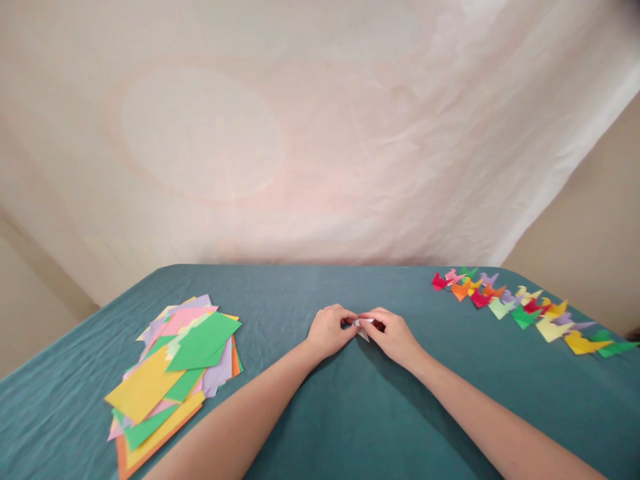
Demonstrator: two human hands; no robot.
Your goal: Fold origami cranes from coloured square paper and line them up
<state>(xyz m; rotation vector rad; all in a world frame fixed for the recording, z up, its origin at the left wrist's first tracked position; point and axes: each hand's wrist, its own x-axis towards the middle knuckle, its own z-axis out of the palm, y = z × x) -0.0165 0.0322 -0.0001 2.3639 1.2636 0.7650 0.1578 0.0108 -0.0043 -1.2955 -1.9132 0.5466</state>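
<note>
My left hand (329,331) and my right hand (393,335) meet at the middle of the teal table (320,413). Both pinch a small folded paper piece (364,326), white with a bit of red showing, held just above the cloth. The fingers of both hands are curled round it, and most of the piece is hidden between them.
A loose pile of coloured paper sheets (175,363) lies at the left of the table. A row of small folded paper figures (525,308) in several colours runs along the back right edge. A pale cloth backdrop (310,133) hangs behind the table.
</note>
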